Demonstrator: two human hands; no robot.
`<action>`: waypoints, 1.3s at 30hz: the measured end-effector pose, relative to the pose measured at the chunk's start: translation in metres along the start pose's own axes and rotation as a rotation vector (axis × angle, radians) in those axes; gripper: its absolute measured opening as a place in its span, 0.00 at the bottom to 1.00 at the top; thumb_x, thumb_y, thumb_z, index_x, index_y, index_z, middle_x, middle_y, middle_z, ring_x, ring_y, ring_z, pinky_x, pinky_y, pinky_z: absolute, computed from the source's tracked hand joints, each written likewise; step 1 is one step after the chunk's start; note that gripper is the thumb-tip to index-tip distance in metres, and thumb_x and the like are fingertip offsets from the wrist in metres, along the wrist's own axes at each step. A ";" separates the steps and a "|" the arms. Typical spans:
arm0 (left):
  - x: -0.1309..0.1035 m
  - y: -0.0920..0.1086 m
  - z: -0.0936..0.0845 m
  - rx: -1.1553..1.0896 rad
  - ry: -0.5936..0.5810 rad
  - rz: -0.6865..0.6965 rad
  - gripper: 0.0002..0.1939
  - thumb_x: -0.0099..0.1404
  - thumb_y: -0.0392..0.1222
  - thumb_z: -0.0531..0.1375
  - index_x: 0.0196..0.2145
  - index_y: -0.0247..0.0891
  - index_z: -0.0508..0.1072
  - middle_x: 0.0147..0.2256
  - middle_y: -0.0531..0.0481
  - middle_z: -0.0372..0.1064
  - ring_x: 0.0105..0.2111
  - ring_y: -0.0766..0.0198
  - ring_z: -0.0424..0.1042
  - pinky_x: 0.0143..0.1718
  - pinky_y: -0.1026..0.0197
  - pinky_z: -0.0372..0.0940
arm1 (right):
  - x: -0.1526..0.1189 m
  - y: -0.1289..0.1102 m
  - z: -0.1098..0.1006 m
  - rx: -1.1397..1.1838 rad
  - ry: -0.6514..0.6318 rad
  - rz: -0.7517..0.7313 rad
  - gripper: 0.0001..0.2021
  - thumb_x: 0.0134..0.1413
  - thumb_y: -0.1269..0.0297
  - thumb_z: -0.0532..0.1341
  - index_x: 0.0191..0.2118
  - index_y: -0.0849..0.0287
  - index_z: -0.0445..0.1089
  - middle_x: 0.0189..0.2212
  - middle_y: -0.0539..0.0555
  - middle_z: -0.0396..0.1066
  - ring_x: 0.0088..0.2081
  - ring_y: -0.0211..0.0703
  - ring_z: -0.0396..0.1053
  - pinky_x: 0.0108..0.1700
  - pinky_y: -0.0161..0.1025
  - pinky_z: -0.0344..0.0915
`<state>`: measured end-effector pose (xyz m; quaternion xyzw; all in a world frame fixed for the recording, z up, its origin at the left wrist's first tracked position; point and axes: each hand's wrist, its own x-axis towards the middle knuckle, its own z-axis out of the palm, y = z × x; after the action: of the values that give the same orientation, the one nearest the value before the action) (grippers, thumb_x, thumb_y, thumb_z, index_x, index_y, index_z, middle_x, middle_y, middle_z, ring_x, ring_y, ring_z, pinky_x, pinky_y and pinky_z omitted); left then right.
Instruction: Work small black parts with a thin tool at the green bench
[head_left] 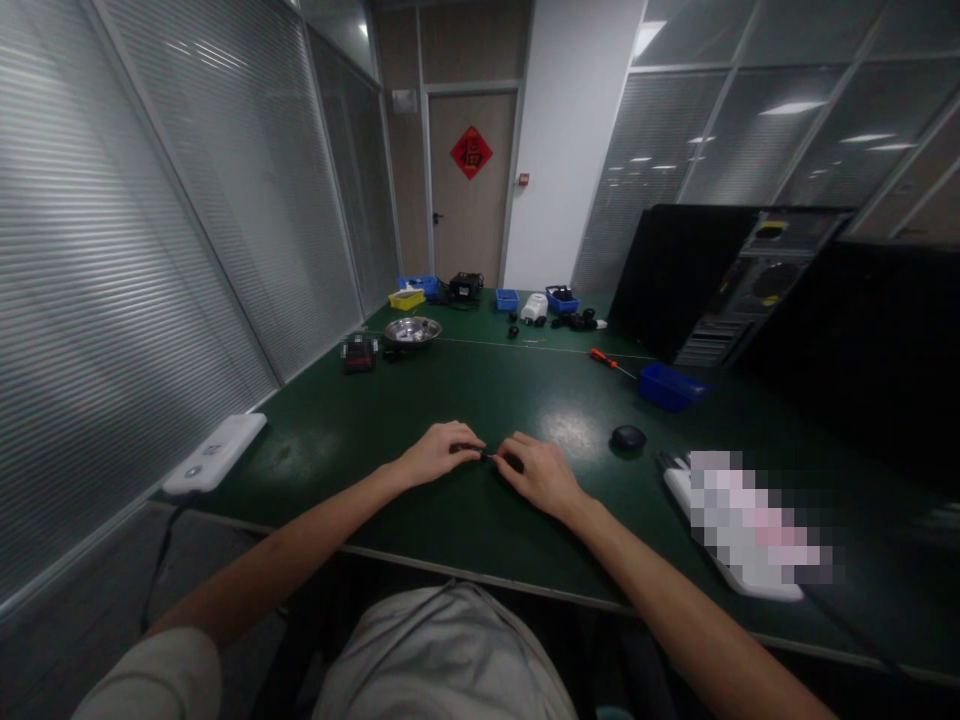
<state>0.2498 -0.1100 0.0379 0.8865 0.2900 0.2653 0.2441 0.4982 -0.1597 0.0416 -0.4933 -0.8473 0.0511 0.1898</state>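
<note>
A small dark piece (487, 456) is between the two hands, just above or on the table (480, 395); which of these cannot be told. The left hand (444, 452) has its thumb and fingers pinched on one end, and the right hand (541, 474) seems to pinch the other. The fingers cover most of it, so its shape and any join are hidden.

The grip is the likeliest weak point: with so little to hold, a fingertip could slide off and the piece could drop or flick away across the smooth top. If the two hands pull or twist out of line, a thin part might bend or snap. The dim light and dark colour would make a dropped bit hard to spot, and one falling toward the body could go over the near edge.

To the right of the right hand lies a round black disc (628, 438), near enough that a wide sweep could knock it. Farther right is a white block (750, 545); its cord could catch the right forearm. Beyond the right hand, a screwdriver (604, 358) lies with its tip near a blue tray (669, 388). Well beyond the left hand stands a metal dish (412, 333).
</note>
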 end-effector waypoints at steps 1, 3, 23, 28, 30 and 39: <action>0.000 0.000 0.000 -0.004 0.004 0.006 0.13 0.72 0.46 0.62 0.51 0.43 0.81 0.47 0.46 0.77 0.47 0.59 0.74 0.50 0.57 0.67 | 0.000 0.000 0.000 0.003 -0.001 -0.004 0.11 0.72 0.56 0.56 0.43 0.52 0.74 0.39 0.51 0.73 0.37 0.41 0.72 0.36 0.36 0.57; 0.000 -0.002 0.001 -0.025 0.020 0.010 0.12 0.71 0.45 0.62 0.49 0.43 0.81 0.46 0.46 0.78 0.47 0.59 0.75 0.51 0.57 0.66 | 0.000 0.000 0.001 0.022 0.005 -0.014 0.11 0.72 0.56 0.55 0.43 0.53 0.73 0.40 0.51 0.73 0.38 0.41 0.72 0.37 0.36 0.58; -0.001 -0.003 0.004 -0.119 0.062 -0.085 0.12 0.70 0.47 0.64 0.47 0.43 0.82 0.45 0.49 0.79 0.45 0.60 0.77 0.51 0.59 0.67 | 0.001 -0.003 -0.003 0.098 -0.002 -0.015 0.12 0.74 0.56 0.53 0.45 0.53 0.71 0.41 0.50 0.73 0.38 0.40 0.71 0.38 0.36 0.59; -0.001 0.000 0.004 -0.024 0.041 -0.021 0.12 0.70 0.47 0.63 0.47 0.43 0.82 0.44 0.47 0.79 0.45 0.58 0.75 0.50 0.57 0.67 | 0.002 -0.005 -0.001 0.025 -0.031 -0.013 0.12 0.73 0.56 0.55 0.44 0.53 0.73 0.40 0.51 0.73 0.38 0.41 0.72 0.37 0.36 0.58; -0.001 0.000 0.005 -0.005 0.035 0.007 0.11 0.70 0.46 0.63 0.47 0.44 0.82 0.43 0.47 0.79 0.45 0.58 0.75 0.50 0.57 0.67 | 0.002 -0.007 0.001 0.001 -0.038 -0.028 0.12 0.73 0.56 0.54 0.45 0.53 0.73 0.41 0.51 0.73 0.38 0.40 0.72 0.36 0.36 0.58; -0.001 -0.005 0.011 -0.134 0.079 -0.092 0.11 0.67 0.47 0.67 0.44 0.44 0.84 0.43 0.49 0.81 0.43 0.59 0.78 0.51 0.58 0.68 | 0.005 -0.007 0.005 -0.018 -0.025 -0.071 0.12 0.75 0.57 0.52 0.47 0.54 0.70 0.42 0.51 0.72 0.37 0.40 0.72 0.36 0.36 0.57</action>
<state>0.2535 -0.1102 0.0268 0.8429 0.3215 0.3073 0.3030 0.4883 -0.1590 0.0406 -0.4641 -0.8670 0.0432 0.1765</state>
